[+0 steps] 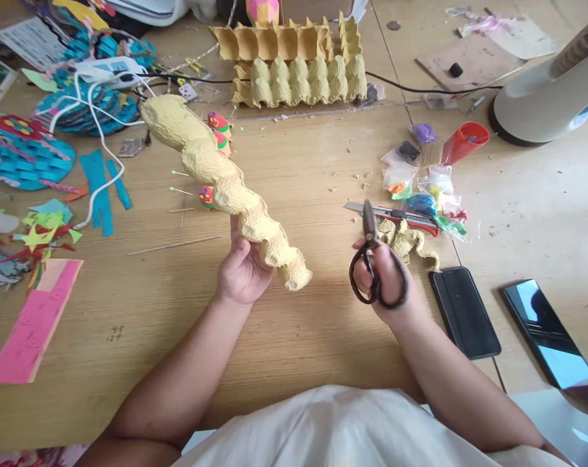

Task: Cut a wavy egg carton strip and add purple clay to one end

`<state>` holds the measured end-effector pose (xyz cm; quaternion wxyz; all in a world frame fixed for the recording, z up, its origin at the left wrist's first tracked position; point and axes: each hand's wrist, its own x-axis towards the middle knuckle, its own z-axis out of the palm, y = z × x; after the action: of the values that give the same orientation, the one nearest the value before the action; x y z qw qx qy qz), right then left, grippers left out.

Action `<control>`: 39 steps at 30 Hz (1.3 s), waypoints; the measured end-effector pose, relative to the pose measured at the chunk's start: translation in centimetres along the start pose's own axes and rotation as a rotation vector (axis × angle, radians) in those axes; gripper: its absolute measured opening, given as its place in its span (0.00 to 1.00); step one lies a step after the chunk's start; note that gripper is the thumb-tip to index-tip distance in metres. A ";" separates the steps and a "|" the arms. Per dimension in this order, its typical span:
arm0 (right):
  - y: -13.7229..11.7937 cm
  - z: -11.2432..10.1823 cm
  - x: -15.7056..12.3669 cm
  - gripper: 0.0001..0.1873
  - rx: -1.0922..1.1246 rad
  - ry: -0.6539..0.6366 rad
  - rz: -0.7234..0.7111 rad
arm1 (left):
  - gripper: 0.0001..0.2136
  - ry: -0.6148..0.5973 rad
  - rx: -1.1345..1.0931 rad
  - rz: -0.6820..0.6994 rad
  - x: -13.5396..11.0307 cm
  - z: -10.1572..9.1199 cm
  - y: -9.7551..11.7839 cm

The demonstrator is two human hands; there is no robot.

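A long strip of yellowish egg carton, one row of bumpy cups, slants through the air above the table. My left hand grips it from below near its lower end, fingers behind it. In my right hand is a pair of dark scissors, blades pointing up and away from me and looking closed together. The scissors are apart from the strip. Torn carton scraps lie just behind my right hand, beside a utility knife. Small painted red and green pieces stand partly hidden behind the strip.
More egg cartons sit at the back. Small clay bags and a red cup are on the right, with two phones nearer. A white cable, blue woven discs and paper scraps fill the left.
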<state>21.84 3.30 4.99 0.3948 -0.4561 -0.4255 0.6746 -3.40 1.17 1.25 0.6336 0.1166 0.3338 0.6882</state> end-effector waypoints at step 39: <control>0.2 -1.5 0.4 0.27 -1.502 0.202 -0.153 | 0.18 -0.075 0.136 -0.116 -0.4 1.6 -2.0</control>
<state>23.14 3.93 4.38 0.0611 -0.6312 -0.7622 0.1297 -0.82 1.19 1.34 0.6752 0.1656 0.3618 0.6211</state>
